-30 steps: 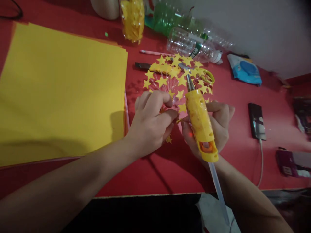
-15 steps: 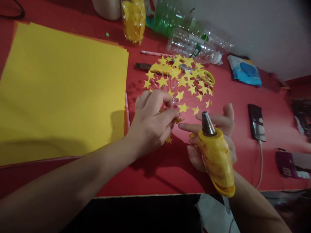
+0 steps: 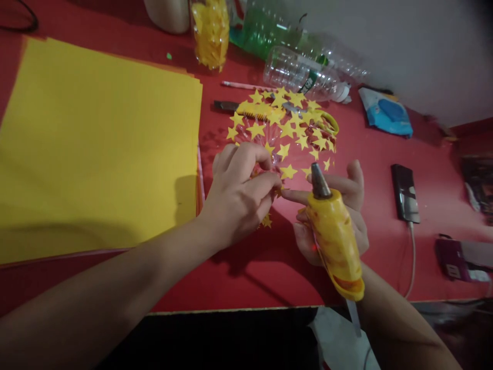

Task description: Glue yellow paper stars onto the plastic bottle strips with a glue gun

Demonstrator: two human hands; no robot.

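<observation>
My left hand [image 3: 242, 192] is closed, its fingertips pinching a clear plastic piece with thin strips [image 3: 271, 134], mostly hidden under the hand. Yellow paper stars [image 3: 288, 172] spread around it, many seeming to sit on the strip ends. In my right hand [image 3: 356, 205] is a yellow hot glue gun [image 3: 335, 241], its metal nozzle pointing up and away from me. A clear glue stick [image 3: 353, 317] pokes out of its back end. One right finger reaches out to a small star [image 3: 280, 192] at my left fingertips.
Yellow paper sheets [image 3: 103, 149] lie stacked at left. Behind the stars are a yellow cutter [image 3: 252, 109], yellow-handled scissors [image 3: 330, 122], a pink pencil [image 3: 246, 86], a clear bottle [image 3: 292, 72] and a jar of yellow pieces [image 3: 211, 36]. A phone [image 3: 405, 192] with a cable lies at right.
My right hand and the glue gun have shifted slightly left and up, bringing the outstretched finger to the star by my left fingertips. My left hand has barely moved.
</observation>
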